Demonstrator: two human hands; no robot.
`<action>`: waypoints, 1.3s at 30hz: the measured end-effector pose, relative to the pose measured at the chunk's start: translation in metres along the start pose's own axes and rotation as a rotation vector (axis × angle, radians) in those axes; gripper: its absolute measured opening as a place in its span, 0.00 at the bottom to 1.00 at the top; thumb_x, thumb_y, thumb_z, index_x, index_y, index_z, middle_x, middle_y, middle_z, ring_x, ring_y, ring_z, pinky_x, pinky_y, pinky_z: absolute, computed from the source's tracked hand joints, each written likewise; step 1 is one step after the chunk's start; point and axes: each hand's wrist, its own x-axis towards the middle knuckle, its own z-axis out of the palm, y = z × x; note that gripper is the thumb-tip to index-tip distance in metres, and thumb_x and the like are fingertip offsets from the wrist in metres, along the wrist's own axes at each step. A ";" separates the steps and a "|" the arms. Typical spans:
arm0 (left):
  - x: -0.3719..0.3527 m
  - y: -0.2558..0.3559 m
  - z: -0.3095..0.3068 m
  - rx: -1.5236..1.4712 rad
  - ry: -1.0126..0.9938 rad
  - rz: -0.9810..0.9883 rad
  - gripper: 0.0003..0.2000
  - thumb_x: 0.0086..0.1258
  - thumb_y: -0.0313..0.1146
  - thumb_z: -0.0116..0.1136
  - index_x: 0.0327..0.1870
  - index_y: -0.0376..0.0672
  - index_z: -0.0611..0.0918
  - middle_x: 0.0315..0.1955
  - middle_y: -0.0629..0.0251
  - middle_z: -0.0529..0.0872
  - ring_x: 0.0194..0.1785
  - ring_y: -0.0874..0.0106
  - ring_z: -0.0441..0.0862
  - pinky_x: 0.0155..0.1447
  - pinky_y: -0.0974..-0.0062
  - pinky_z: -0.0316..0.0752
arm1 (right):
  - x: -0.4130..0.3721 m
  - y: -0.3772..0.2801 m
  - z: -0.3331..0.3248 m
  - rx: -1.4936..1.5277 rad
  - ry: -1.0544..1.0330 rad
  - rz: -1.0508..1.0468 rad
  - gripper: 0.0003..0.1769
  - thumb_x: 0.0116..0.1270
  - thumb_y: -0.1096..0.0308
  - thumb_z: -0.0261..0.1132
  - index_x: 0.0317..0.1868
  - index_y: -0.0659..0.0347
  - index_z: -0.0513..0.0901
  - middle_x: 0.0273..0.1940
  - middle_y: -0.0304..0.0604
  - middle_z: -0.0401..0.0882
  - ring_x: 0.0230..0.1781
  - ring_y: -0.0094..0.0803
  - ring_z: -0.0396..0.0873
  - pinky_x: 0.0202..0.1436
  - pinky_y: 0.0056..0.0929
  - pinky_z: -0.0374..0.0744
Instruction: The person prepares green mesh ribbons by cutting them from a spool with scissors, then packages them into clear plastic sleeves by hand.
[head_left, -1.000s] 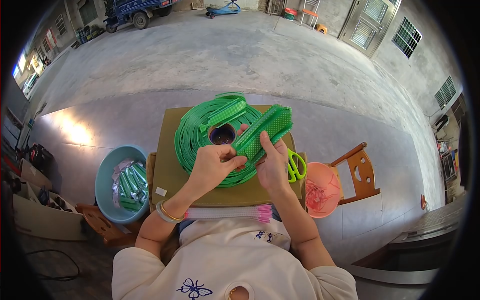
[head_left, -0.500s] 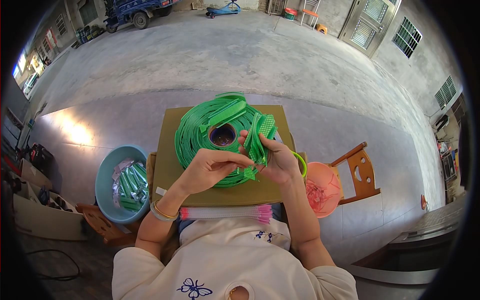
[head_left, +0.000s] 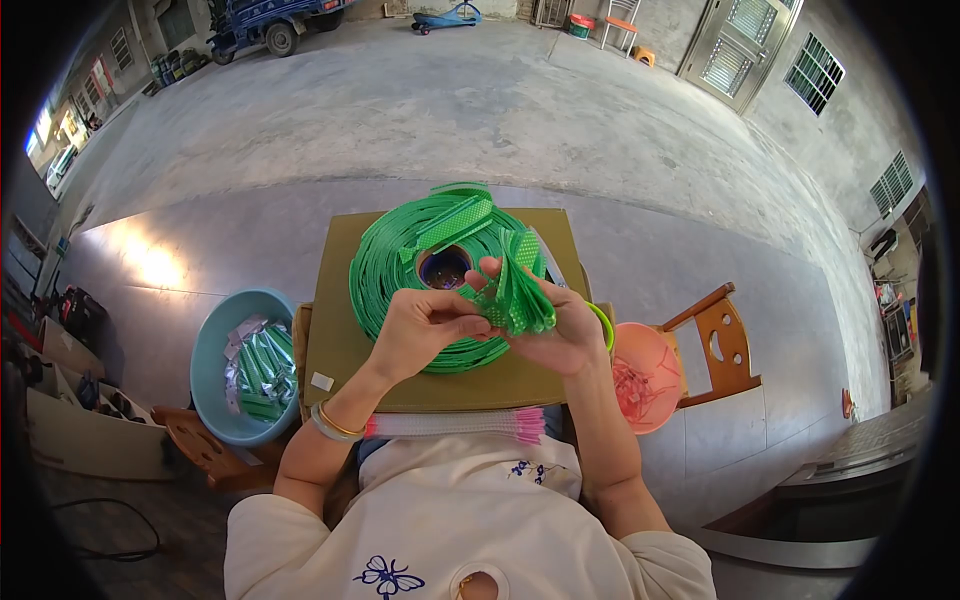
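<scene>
A folded bundle of green polka-dot ribbon (head_left: 528, 300) lies in my right hand (head_left: 572, 335), with the fingers and thumb closed around it. From the left, my left hand (head_left: 425, 325) pinches the bundle's near-left edge between thumb and fingers. Behind both hands, a large flat roll of green ribbon (head_left: 385, 270) with a round core rests on the brown box top (head_left: 335, 375). Loose ribbon strips (head_left: 455, 222) lie across the roll. Close to my body is a bundle of clear thin sticks with pink ends (head_left: 455, 424).
A blue tub (head_left: 208, 330) of green and silver packets stands at left. At right, a pink basin (head_left: 655, 345) holds thin red strands, beside a wooden chair (head_left: 735, 350). A yellow-green ring (head_left: 603, 325) shows at the box's right edge. Another wooden chair (head_left: 205, 450) is at lower left.
The green bundle has turned in my right hand, its folds now fanning toward the lower right. My left hand has moved slightly up and left and now pinches the bundle's left edge.
</scene>
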 end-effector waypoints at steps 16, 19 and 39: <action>0.005 -0.001 0.011 -0.083 0.018 -0.027 0.20 0.61 0.23 0.61 0.53 0.31 0.71 0.33 0.57 0.84 0.38 0.72 0.83 0.44 0.78 0.80 | 0.012 0.038 0.020 -0.866 0.378 -0.896 0.15 0.72 0.66 0.50 0.46 0.71 0.75 0.42 0.50 0.80 0.39 0.29 0.79 0.44 0.25 0.77; 0.008 -0.002 0.010 -0.058 -0.029 -0.122 0.12 0.63 0.24 0.58 0.46 0.29 0.77 0.32 0.59 0.84 0.33 0.72 0.84 0.39 0.79 0.81 | 0.012 0.038 0.023 -0.778 0.331 -0.897 0.15 0.72 0.66 0.51 0.47 0.71 0.75 0.44 0.51 0.80 0.38 0.28 0.79 0.45 0.25 0.77; 0.015 0.019 -0.036 0.576 0.081 0.107 0.21 0.59 0.31 0.64 0.54 0.38 0.76 0.32 0.64 0.85 0.31 0.83 0.79 0.33 0.84 0.75 | 0.004 0.029 0.012 -1.620 0.290 -0.169 0.10 0.68 0.68 0.53 0.38 0.69 0.73 0.20 0.46 0.75 0.17 0.30 0.71 0.24 0.27 0.69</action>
